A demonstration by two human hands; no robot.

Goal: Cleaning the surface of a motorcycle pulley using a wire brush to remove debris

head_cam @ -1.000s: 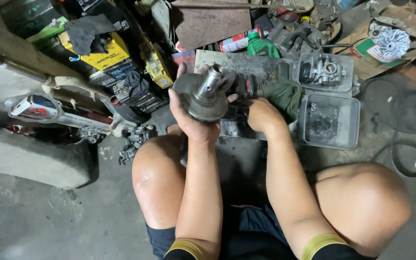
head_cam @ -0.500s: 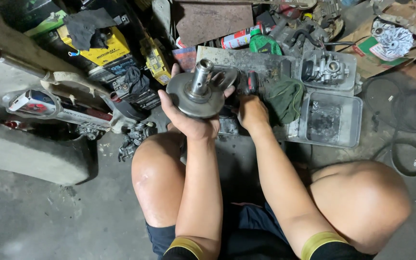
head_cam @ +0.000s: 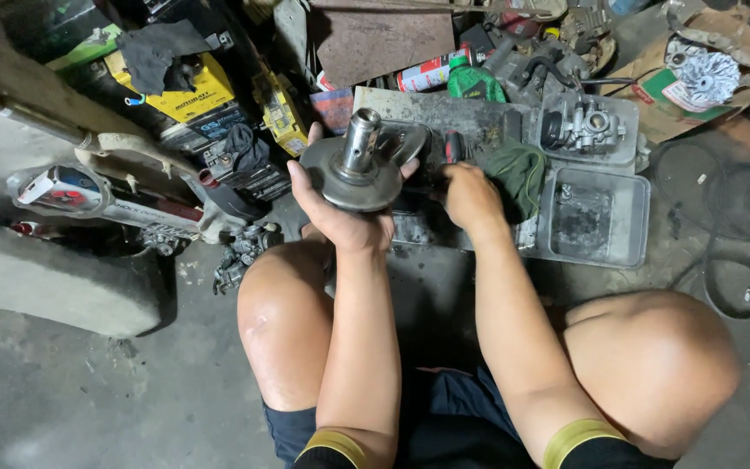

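Note:
My left hand (head_cam: 340,213) holds up a round grey metal pulley disc with a shiny centre shaft (head_cam: 359,165), cupping it from below. My right hand (head_cam: 470,198) reaches down onto a dirty metal tray (head_cam: 444,117) on the floor, beside a green rag (head_cam: 518,174). Its fingers are curled around something dark and small; I cannot tell what it is. A red-handled tool (head_cam: 454,146) lies just above that hand. I am squatting, with both knees in view.
A clear plastic tub (head_cam: 596,217) sits right of the rag, and another holds a carburettor (head_cam: 588,130). A spray can (head_cam: 427,74), a green bottle (head_cam: 472,82), yellow boxes (head_cam: 186,87), a cardboard box with a white fan part (head_cam: 705,74), black cables (head_cam: 722,260) and a concrete block (head_cam: 54,278) surround me.
The pulley disc in my left hand has stayed raised, shifting slightly. My right hand has stayed low on the tray by the rag.

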